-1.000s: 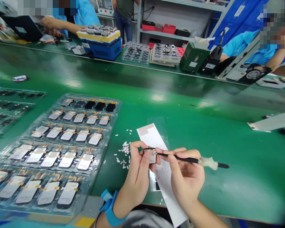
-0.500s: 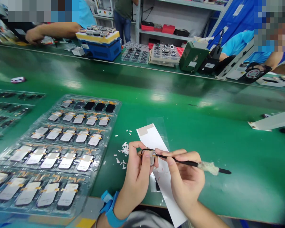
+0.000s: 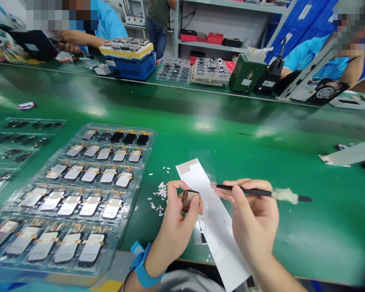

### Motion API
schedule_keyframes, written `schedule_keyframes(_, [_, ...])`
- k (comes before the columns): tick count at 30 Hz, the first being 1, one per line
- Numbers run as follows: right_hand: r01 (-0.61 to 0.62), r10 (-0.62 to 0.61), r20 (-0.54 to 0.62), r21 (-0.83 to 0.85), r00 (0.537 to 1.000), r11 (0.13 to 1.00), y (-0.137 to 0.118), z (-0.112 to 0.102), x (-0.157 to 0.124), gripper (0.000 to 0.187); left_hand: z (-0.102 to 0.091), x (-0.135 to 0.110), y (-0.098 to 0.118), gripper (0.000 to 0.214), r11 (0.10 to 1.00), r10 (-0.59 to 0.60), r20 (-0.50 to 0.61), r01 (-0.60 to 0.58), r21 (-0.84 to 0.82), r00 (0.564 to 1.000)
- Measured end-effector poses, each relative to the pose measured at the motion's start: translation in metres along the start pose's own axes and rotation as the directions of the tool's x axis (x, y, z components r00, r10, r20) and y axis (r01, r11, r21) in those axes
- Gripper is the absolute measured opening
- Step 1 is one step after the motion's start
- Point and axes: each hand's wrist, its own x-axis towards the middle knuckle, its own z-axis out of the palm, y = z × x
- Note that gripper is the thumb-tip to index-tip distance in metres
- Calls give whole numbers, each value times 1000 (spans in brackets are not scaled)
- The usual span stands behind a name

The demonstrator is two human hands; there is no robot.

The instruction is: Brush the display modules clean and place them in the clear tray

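My left hand [image 3: 177, 221] pinches a small rounded screen module [image 3: 190, 199] between thumb and fingers, above the near edge of the green bench. My right hand [image 3: 253, 217] grips black tweezers [image 3: 255, 192] with a wad of pale tape near the back end; their tip points left and sits a little to the right of the module, apart from it. Under both hands lies a long white paper strip [image 3: 213, 225]. A blue strap [image 3: 142, 267] circles my left wrist.
A clear plastic tray [image 3: 79, 190] with several rows of the same modules lies to the left, more trays beyond it. Small white scraps [image 3: 158, 194] litter the mat by my left hand. Other people work across the green bench [image 3: 261, 142], among a blue box [image 3: 130, 56] and equipment.
My right hand has drawn the tweezers away to the right from the module, where their tip was touching. The left hand keeps hold of the module, tilted slightly.
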Motion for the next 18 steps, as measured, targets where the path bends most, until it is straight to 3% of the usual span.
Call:
schedule_keyframes(7, [-53, 60, 83, -91, 995, 994, 8, -6, 26, 12, -6, -5, -5, 14, 1000, -1, 100, 3, -19, 995])
schedule_keyframes(12, [-78, 84, 83, -71, 993, 994, 25, -9, 26, 14, -5, -5, -6, 19, 1000, -22, 113, 21, 18, 993])
schedule_keyframes(18, [-64, 77, 147, -91, 986, 994, 26, -17, 24, 6, -7, -6, -2, 24, 999, -47, 149, 46, 12, 988])
